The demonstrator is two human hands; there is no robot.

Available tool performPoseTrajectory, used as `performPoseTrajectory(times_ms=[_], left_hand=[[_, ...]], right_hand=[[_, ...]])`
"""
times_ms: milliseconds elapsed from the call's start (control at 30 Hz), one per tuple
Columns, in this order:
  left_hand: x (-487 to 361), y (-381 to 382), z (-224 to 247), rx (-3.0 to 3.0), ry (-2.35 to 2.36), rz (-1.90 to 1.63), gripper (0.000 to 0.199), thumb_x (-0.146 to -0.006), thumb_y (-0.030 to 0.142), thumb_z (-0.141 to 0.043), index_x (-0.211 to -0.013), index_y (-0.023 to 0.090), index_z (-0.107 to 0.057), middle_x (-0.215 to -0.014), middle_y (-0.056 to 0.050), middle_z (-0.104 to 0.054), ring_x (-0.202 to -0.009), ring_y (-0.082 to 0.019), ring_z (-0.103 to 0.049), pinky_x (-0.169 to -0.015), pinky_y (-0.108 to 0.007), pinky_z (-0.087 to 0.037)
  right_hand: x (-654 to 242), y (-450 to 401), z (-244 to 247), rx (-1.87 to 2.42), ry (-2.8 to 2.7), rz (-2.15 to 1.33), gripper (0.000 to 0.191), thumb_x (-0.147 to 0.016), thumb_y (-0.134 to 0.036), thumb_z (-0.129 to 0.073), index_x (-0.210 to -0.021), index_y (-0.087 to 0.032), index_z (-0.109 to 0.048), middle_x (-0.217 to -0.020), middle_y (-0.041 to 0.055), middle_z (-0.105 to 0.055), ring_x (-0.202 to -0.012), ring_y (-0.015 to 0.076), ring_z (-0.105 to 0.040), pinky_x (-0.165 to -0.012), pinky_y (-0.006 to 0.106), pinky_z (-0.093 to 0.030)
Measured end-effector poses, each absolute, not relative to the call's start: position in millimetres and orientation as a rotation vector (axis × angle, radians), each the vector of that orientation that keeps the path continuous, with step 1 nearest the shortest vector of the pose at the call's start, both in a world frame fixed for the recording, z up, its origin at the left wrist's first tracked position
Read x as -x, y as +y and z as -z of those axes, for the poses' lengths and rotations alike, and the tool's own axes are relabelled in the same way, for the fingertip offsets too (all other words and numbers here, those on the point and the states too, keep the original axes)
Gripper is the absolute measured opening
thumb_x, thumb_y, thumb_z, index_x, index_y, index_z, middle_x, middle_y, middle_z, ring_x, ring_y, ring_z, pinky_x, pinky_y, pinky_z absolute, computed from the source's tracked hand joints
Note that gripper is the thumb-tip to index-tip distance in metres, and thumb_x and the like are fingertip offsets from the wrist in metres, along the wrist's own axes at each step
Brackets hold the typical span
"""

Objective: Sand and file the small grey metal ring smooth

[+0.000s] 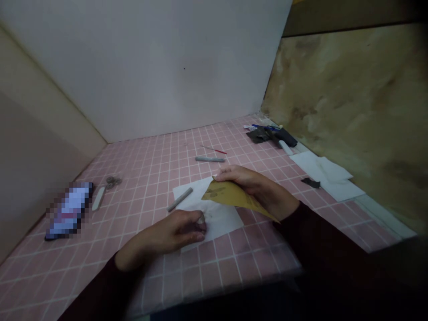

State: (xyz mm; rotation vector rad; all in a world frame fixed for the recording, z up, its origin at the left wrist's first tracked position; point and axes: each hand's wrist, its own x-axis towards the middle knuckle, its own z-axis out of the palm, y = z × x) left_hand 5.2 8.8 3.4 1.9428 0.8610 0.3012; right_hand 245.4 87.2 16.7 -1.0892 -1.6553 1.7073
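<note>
My right hand point(244, 180) pinches a yellowish-brown sheet of sandpaper point(239, 192) by its upper edge. The sheet bends down to the right and has dark smudges on its near face. Lower down, my left hand point(177, 229) has thumb and fingers closed around a small pale-grey piece point(201, 219), mostly hidden by the fingertips. Both hands are over a white paper point(230, 225) marked with a faint grey smear. A grey stick point(179, 199) lies across the paper's left edge, just beyond my left hand. The sandpaper and the small piece are apart.
Farther back lie another grey stick point(210, 159) and a thin red-handled tool point(219, 151). A blurred phone point(70, 211), a white strip point(98, 198) and a grey coiled item point(113, 181) are left. Dark scraps point(259, 135) and white sheets point(329, 176) line the right wall.
</note>
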Motion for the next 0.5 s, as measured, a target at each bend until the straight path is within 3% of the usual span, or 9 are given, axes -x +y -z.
performPoseTrajectory(times_ms=[167,500], left_hand=[[-2,9,-2,-1.975,0.854,-0.204,0.014,-0.092,0.031,-0.057,-0.087,0.019,-0.059,-0.083,-0.002,-0.062,-0.076,-0.016,-0.060,-0.069,-0.026,-0.046],[3,9,-6,-1.990,0.815,-0.121,0.012,-0.091,0.032,-0.060,-0.091,0.020,-0.063,-0.089,-0.003,-0.067,-0.077,-0.017,-0.064,-0.068,-0.026,-0.049]], right_hand=[[-239,85,-22,1.107,-1.439,-1.985,0.011,-0.080,-0.025,-0.065,-0.078,-0.019,-0.056,-0.075,-0.0014,-0.056,-0.064,0.0118,-0.054,-0.058,0.025,-0.041],[-244,92,-10,0.966,-1.577,-2.158,0.014,-0.077,-0.027,-0.068,-0.071,-0.019,-0.057,-0.070,-0.0019,-0.054,-0.060,0.0114,-0.050,-0.054,0.024,-0.040]])
